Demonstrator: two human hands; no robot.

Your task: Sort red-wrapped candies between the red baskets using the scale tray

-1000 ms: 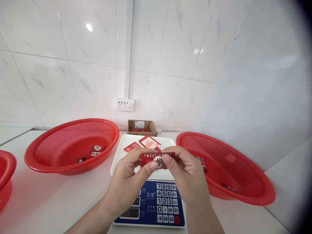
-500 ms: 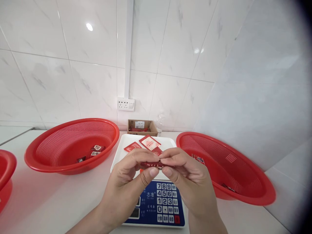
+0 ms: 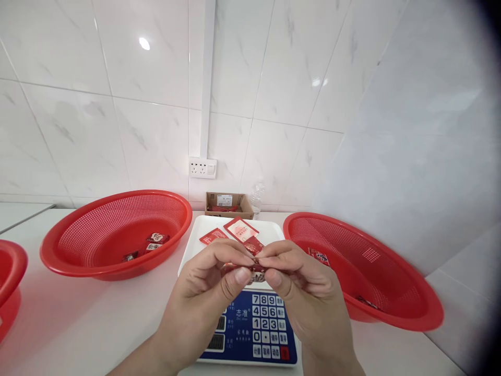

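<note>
My left hand (image 3: 205, 300) and my right hand (image 3: 313, 297) meet over the scale, thumbs below and fingers above. Both pinch the edges of a small red pouch (image 3: 256, 267), most of it covered by my fingers. A packet with pale print (image 3: 257, 278) shows at the pouch's edge between my thumbs; I cannot tell how far inside it sits. Behind my fingertips, a red pouch with a cream panel (image 3: 239, 228) and another red pouch (image 3: 213, 236) lie on the white pan (image 3: 193, 241) of the digital scale (image 3: 250, 356).
A red colander basket (image 3: 90, 269) on the left holds several small packets (image 3: 155, 243). Another red basket (image 3: 410, 318) on the right holds packets (image 3: 319, 256) too. A third basket (image 3: 11, 261) is cut off at the left edge. At the wall stands a cardboard box (image 3: 239, 213).
The pouch has tilted between my hands: its lettering no longer shows, and the packet with pale print has come into view between my thumbs. My thumbs have moved slightly apart.
</note>
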